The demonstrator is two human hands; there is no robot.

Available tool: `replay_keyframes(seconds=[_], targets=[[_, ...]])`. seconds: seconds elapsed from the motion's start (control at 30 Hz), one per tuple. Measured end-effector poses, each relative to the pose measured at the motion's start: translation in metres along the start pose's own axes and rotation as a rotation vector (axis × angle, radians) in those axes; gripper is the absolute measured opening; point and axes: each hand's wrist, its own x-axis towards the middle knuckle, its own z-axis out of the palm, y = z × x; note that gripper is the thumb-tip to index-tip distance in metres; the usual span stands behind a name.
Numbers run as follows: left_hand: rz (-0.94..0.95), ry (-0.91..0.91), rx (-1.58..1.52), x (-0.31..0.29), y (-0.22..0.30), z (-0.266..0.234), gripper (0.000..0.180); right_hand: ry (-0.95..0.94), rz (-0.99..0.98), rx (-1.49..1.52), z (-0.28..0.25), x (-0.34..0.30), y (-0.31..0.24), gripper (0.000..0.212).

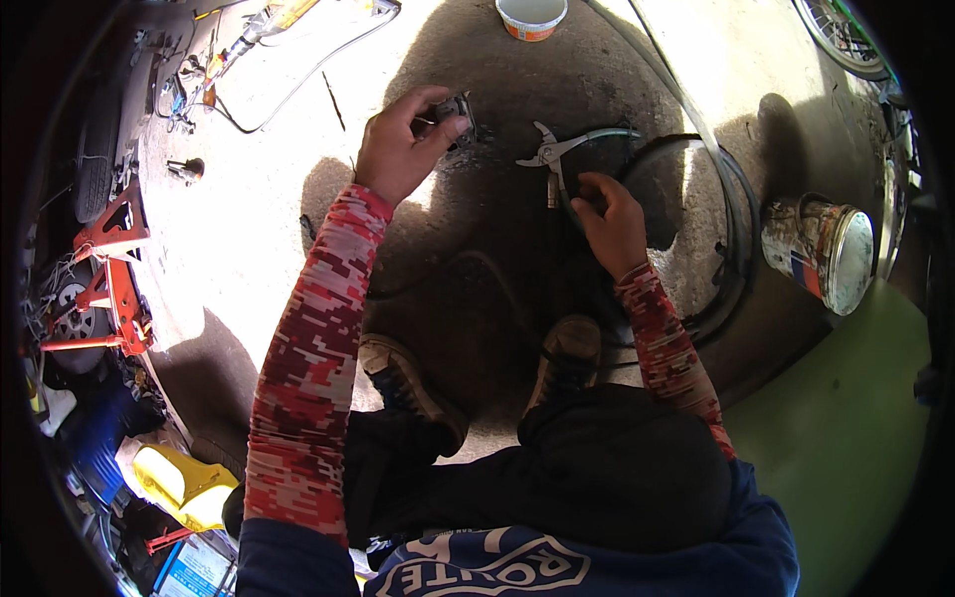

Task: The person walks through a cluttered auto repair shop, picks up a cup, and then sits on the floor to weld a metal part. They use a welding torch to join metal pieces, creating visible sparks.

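My left hand (400,139) is closed around a small dark metal part (460,117), pinched between thumb and fingers above the floor. A pair of slip-joint pliers (547,151) lies with its jaws toward the left and its handles spread wide. Beside the lower handle, my right hand (614,225) has its fingers bent and apart, with nothing visible between them. The end of that handle passes close to my thumb, and whether they touch is unclear. A short brass-coloured cylinder (553,191) is just below the pliers' joint.
Dark hoses (738,214) loop across the floor on the right. A stained bucket (814,251) lies there, and a white tub (533,18) stands ahead. On the left are a red metal stand (117,289), a power tool (261,32) with a cord, and a yellow container (181,486).
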Motion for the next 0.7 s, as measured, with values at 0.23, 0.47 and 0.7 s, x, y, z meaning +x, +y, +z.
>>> replay_keyframes(seconds=[0.23,0.47,0.7], targets=[[-0.018,0.005,0.038,-0.018,0.000,0.000,0.068,0.039,0.028,0.104,-0.010,0.005,-0.009,0.036],[-0.059,0.280,-0.055,-0.069,0.005,0.013,0.046,0.060,0.048,-0.107,-0.021,-0.023,0.017,0.033],[0.062,-0.042,-0.055,-0.145,0.032,0.089,0.025,-0.164,0.165,-0.483,-0.001,-0.079,0.014,0.044]])
